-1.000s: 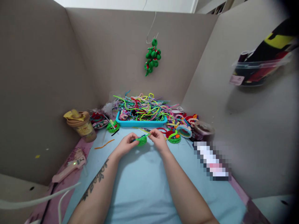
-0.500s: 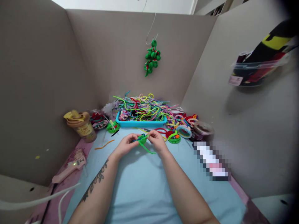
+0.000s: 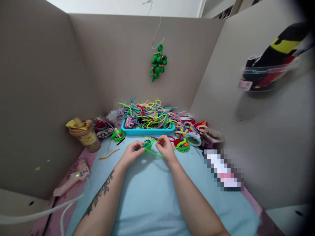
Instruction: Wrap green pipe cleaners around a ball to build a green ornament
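Note:
Just in front of the blue tray, my left hand [image 3: 134,151] pinches a small green yarn piece [image 3: 147,146] with a dark blue part along its top. From it a loose bright green strand [image 3: 156,154] runs right, to the underside of my right hand [image 3: 166,149]. My right hand is closed, thumb and fingertips together, slightly apart from the yarn piece. What lies between its fingertips is too small to make out. Behind it sits a round green piece with red and orange parts [image 3: 183,145].
A blue tray [image 3: 147,131] heaped with colourful fuzzy strands stands at the back. At left are a lidded cup [image 3: 85,136], a pink glue gun [image 3: 73,180] and an orange strand [image 3: 109,154]. A blurred-out phone [image 3: 223,170] and a round jar [image 3: 213,139] are at right.
My right hand has moved slightly away from the green yarn piece, and its fingers have curled up. The loose strand now stretches toward that hand. The whole view has shifted a little.

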A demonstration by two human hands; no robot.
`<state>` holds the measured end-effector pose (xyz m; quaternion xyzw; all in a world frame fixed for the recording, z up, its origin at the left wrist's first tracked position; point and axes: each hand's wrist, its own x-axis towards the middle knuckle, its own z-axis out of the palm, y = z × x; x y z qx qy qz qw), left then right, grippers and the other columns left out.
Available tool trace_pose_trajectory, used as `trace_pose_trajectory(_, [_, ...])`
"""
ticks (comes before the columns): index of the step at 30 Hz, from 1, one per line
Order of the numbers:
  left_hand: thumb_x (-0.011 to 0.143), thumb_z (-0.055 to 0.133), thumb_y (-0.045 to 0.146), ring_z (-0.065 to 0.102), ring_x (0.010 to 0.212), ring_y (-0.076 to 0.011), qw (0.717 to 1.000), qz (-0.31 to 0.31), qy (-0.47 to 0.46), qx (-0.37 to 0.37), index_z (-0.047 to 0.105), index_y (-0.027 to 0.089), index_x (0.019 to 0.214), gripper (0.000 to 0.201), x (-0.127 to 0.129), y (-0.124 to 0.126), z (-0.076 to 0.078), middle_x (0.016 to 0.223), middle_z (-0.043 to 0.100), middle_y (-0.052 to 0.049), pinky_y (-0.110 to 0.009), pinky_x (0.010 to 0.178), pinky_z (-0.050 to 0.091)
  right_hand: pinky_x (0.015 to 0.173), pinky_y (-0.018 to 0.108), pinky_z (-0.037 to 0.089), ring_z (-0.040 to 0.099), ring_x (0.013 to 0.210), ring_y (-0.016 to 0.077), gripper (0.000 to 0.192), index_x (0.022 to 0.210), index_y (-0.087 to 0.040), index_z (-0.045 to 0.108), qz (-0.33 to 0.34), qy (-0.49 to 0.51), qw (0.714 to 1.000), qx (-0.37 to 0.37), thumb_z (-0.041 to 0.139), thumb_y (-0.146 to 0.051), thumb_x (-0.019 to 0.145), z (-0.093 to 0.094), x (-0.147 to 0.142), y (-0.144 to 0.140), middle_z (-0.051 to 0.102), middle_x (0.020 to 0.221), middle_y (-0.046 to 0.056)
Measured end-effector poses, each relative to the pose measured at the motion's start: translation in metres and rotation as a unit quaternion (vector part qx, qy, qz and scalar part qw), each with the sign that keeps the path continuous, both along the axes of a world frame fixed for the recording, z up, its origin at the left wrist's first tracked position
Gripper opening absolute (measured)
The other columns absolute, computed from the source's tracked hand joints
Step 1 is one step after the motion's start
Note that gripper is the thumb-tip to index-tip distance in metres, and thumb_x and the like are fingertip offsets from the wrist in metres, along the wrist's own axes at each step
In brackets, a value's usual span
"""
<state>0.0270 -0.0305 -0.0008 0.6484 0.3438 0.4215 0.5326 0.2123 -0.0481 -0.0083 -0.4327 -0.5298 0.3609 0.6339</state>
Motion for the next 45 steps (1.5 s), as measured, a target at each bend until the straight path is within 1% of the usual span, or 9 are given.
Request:
trace_pose_trajectory(4, [0.071, 0.066, 0.033, 0.059, 0.097, -0.0228, 0.997, 0.070, 0.010, 0.030, 0.053, 0.015, 0.077, 0.023, 0.001, 0.003, -0.004, 0.106, 0.065, -0.012, -0.034, 0.085, 0.042, 0.054, 0.023, 0.036, 0.045, 0.058, 0.0107, 0.022, 0.088, -0.022, 0.055, 0.077, -0.125, 0.988, 0.057, 0.063, -0.022, 0.068, 0.002, -0.013, -0.012, 0.052, 0.070, -0.003])
trace_pose_trajectory(7, [0.069, 0.066, 0.034, 0.059, 0.098, -0.0238, 0.995, 0.087, 0.025, 0.048, 0.055, 0.015, 0.075, 0.023, 0.002, 0.003, -0.004, 0.104, 0.066, -0.012, -0.035, 0.085, 0.042, 0.058, 0.025, 0.039, 0.049, 0.061, 0.0122, 0.008, 0.079, -0.021, 0.062, 0.079, -0.150, 0.983, 0.076, 0.063, -0.025, 0.072, 0.001, -0.023, -0.017, 0.059, 0.070, 0.000])
trace_pose_trajectory(12, [0.067, 0.066, 0.037, 0.060, 0.091, -0.0226, 0.989, 0.134, 0.042, 0.036, 0.056, 0.016, 0.075, 0.024, -0.001, 0.007, -0.006, 0.103, 0.067, -0.011, -0.032, 0.078, 0.043, 0.060, 0.027, 0.044, 0.058, 0.064, 0.0146, 0.009, 0.069, -0.020, 0.063, 0.053, 0.023, 0.998, 0.017, 0.070, -0.026, 0.067, 0.003, -0.015, -0.014, 0.062, 0.066, 0.000])
trace_pose_trajectory(17, [0.064, 0.070, 0.036, 0.058, 0.068, -0.0143, 0.992, 0.128, -0.008, -0.018, 0.055, 0.015, 0.075, 0.028, -0.004, 0.011, -0.008, 0.079, 0.066, -0.004, -0.024, 0.064, 0.041, 0.053, 0.025, 0.042, 0.057, 0.056, 0.0131, 0.014, 0.069, -0.021, 0.059, 0.054, 0.200, 0.978, -0.010, 0.070, -0.028, 0.064, 0.008, 0.001, -0.009, 0.058, 0.058, -0.003])
trace_pose_trajectory(23, [0.061, 0.073, 0.036, 0.050, 0.052, -0.0088, 0.986, 0.074, -0.060, -0.140, 0.055, 0.015, 0.080, 0.033, -0.004, 0.004, 0.001, 0.059, 0.056, 0.004, -0.019, 0.052, 0.035, 0.063, 0.025, 0.044, 0.057, 0.074, 0.0146, 0.029, 0.096, -0.022, 0.061, 0.041, 0.033, 0.998, -0.036, 0.065, -0.025, 0.068, 0.000, 0.000, 0.000, 0.063, 0.083, 0.003])
trace_pose_trajectory(28, [0.060, 0.075, 0.035, 0.054, 0.059, -0.0108, 0.983, 0.048, -0.072, -0.160, 0.062, 0.013, 0.087, 0.037, -0.002, 0.001, 0.004, 0.070, 0.062, -0.001, -0.021, 0.057, 0.038, 0.058, 0.024, 0.041, 0.052, 0.068, 0.0128, 0.011, 0.081, -0.020, 0.066, 0.022, -0.095, 0.995, 0.014, 0.063, -0.024, 0.071, 0.000, -0.006, -0.002, 0.058, 0.083, 0.003])
trace_pose_trajectory(33, [0.060, 0.075, 0.037, 0.055, 0.063, -0.0127, 0.988, 0.039, -0.066, -0.131, 0.064, 0.013, 0.084, 0.035, -0.001, 0.001, 0.004, 0.071, 0.064, -0.002, -0.024, 0.063, 0.041, 0.059, 0.025, 0.041, 0.054, 0.068, 0.0140, 0.003, 0.072, -0.020, 0.065, 0.000, -0.116, 0.993, 0.027, 0.062, -0.020, 0.071, 0.005, -0.008, -0.006, 0.059, 0.073, 0.001])
trace_pose_trajectory(40, [0.063, 0.072, 0.031, 0.053, 0.060, -0.0108, 0.993, 0.005, -0.038, -0.111, 0.064, 0.013, 0.075, 0.023, -0.003, -0.002, 0.006, 0.065, 0.062, 0.000, -0.023, 0.061, 0.040, 0.058, 0.025, 0.040, 0.055, 0.074, 0.0160, 0.004, 0.065, -0.020, 0.066, -0.002, -0.122, 0.993, 0.004, 0.063, -0.020, 0.068, -0.006, -0.003, 0.001, 0.059, 0.076, 0.003])
trace_pose_trajectory(45, [0.061, 0.072, 0.031, 0.051, 0.055, -0.0103, 0.993, 0.037, -0.020, -0.111, 0.062, 0.014, 0.070, 0.021, -0.002, -0.005, 0.013, 0.060, 0.060, 0.001, -0.022, 0.056, 0.038, 0.059, 0.025, 0.040, 0.055, 0.078, 0.0159, 0.013, 0.082, -0.020, 0.068, 0.064, -0.149, 0.987, 0.019, 0.063, -0.021, 0.070, -0.001, -0.001, -0.001, 0.060, 0.084, 0.004])
